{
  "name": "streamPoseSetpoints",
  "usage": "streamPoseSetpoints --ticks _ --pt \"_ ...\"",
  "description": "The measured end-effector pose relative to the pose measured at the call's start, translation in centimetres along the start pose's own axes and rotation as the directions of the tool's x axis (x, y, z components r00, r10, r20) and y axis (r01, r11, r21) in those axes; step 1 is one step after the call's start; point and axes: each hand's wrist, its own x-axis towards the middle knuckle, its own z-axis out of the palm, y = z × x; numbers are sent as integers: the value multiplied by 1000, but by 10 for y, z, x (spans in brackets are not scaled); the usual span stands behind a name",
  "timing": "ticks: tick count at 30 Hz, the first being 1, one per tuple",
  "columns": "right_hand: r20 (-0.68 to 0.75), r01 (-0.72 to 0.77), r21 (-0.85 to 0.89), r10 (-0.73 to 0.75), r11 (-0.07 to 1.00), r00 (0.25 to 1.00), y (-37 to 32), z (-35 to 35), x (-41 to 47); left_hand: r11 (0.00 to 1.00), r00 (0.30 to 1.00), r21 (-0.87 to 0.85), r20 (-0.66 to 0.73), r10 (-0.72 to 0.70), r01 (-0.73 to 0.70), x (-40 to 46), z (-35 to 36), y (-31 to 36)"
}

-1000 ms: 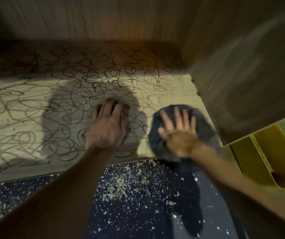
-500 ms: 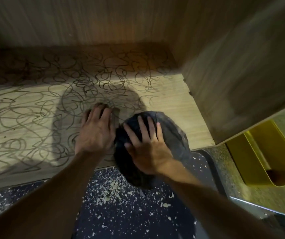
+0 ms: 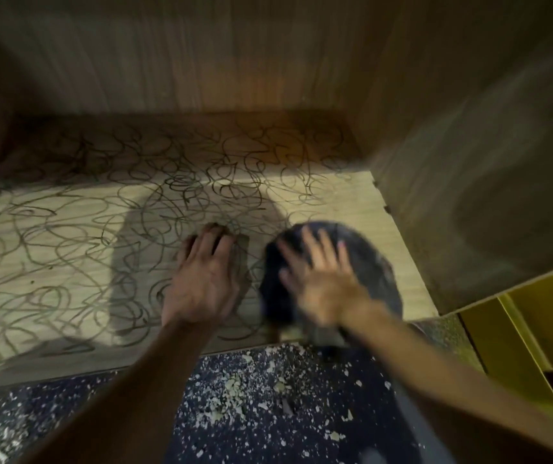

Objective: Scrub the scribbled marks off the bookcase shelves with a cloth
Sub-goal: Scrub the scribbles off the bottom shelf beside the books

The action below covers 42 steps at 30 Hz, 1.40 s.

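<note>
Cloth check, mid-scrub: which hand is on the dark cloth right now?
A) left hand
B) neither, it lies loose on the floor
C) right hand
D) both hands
C: the right hand presses spread fingers on the dark cloth near the shelf's right end, while the left hand rests flat on bare scribbled wood beside it.
</note>
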Motion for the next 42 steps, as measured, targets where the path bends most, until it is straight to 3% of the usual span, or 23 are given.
streamPoseSetpoints --ticks 3,5,7,10,15,19,21,22,26,28,31,34,37,39,42 --pt "91 -293 91 285 952 954 32 -32 68 1000 999 13 -38 19 -18 1 2 0" --pt "38 -220 112 217 969 975 12 -17 54 999 999 29 -43 25 -24 3 5 -3" --pt "-117 26 50 -20 998 993 -24 10 -3 999 999 43 -28 21 -20 5 8 -4" --pt "-143 155 -38 -158 987 977 -22 16 -28 999 999 46 -37 19 -18 5 9 -3" --pt "-37 -165 52 167 985 985 22 -26 80 1000 997 15 -77 17 -16 2 7 -3" --pt "-269 142 56 -122 988 956 -34 24 -26 999 998 29 -54 24 -22 5 7 -3" --pt "-221 167 6 -161 986 962 -23 22 -30 999 998 28 -60 33 -31 6 8 -3" --pt "-214 141 4 -137 990 967 -12 10 -8 999 998 26 -56 32 -30 5 8 -4" --pt "-50 -190 54 193 980 980 17 -26 101 1000 997 8 -70 14 -13 3 7 -2" --pt "-107 -135 60 141 989 984 5 -7 85 1000 998 -19 -61 12 -13 4 5 -2" --pt "-303 79 42 -62 996 951 -32 25 -21 1000 998 -5 -55 7 -7 4 4 -2" --pt "-213 80 15 -75 997 974 -8 12 -11 1000 998 0 -62 11 -12 3 4 -2" --pt "-50 -177 70 181 982 982 34 -28 93 1000 999 -12 -48 5 -6 3 7 -4" --pt "20 -257 61 257 964 966 38 -38 117 1000 999 -16 -35 9 -10 3 8 -5" --pt "-128 -29 75 38 997 991 -2 0 40 1000 1000 -10 -22 -6 6 4 8 -7"
